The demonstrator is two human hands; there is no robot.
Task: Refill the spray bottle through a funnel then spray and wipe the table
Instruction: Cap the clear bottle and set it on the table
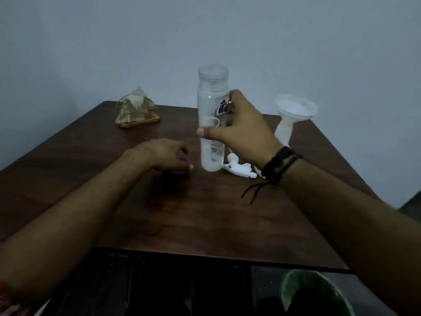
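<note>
A tall clear bottle (211, 106) with a clear cap and milky liquid stands upright at the middle of the dark wooden table (205, 220). My right hand (241, 128) wraps it, thumb across the front and fingers behind. A white spray trigger head (239, 167) lies on the table just right of the bottle's base. A white funnel (295, 112) stands wide mouth up at the back right, its lower part hidden by my wrist. My left hand (164, 153) is closed over a small purple object (178, 172) left of the bottle; most of that object is hidden.
A holder with crumpled pale tissues or cloth (136, 110) sits at the table's back left. A pale wall rises close behind the table. Below the near edge, at the bottom right, is a round green-rimmed container (293, 283).
</note>
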